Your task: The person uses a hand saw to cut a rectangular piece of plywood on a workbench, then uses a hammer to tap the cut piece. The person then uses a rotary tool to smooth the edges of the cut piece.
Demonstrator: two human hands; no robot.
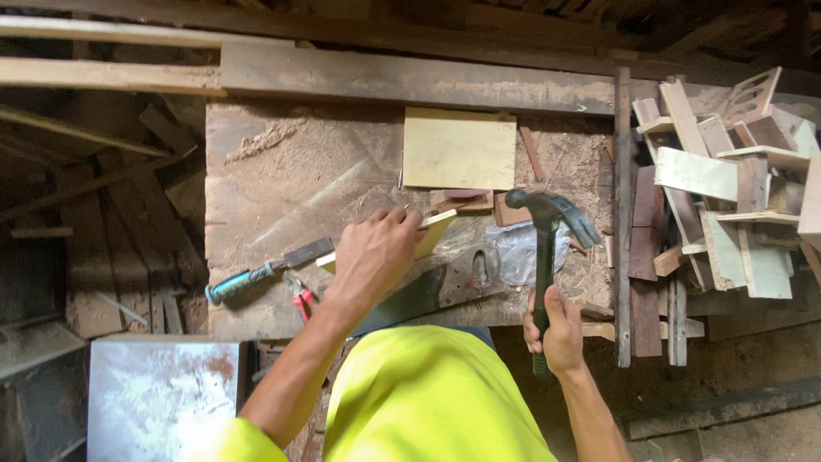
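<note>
**Asker:** What are the person's hands doing?

**Describer:** The right hand, at lower right of centre, is clenched around the dark handle of a claw hammer. The hammer stands nearly upright, its head raised above the tabletop. The left hand, at the centre of the frame, rests on a thin pale wooden strip, fingers curled and pinching something small at their tips; it is too small to tell what.

**Asker:** What lies around them?

**Describer:** Just beyond the strip, toward the top of the frame, lies a pale square board. Below the left hand a handsaw lies flat on the sawdust-covered tabletop. To the left are a chisel with a blue handle and red-handled pliers. A crumpled clear plastic bag sits behind the hammer.

**Asker:** And at the edges?

**Describer:** A heap of pale wood offcuts fills the upper right. The person's bright yellow shirt takes up the bottom centre.
</note>
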